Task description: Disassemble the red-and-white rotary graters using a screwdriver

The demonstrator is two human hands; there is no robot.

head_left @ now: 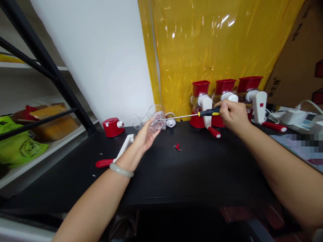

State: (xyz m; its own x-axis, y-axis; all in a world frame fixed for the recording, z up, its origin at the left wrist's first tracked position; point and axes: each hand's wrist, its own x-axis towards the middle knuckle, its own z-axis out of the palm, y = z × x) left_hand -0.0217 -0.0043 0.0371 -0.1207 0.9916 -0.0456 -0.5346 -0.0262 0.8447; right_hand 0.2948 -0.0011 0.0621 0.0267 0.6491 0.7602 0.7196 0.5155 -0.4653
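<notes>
My left hand (pixel 147 137) is closed around a clear plastic grater housing (pixel 157 114), held above the black table. In my right hand (pixel 233 114) is a long screwdriver (pixel 205 113) with a black and yellow handle. Its shaft lies almost level, and the tip meets the clear housing, though the exact contact point is hard to make out. A white crank with a red handle (pixel 104 163) lies beside my left wrist. Behind it stands a red base (pixel 113 127) with a white knob. Small red parts with screws (pixel 178 147) lie in front, between my hands.
Three red and white rotary graters (pixel 201 88) stand along the yellow-wrapped wall, cranks facing forward. A white drum piece (pixel 171 121) sits behind the housing. White chargers and cables (pixel 291 116) are at the right; a black-framed shelf (pixel 47 74) stands left.
</notes>
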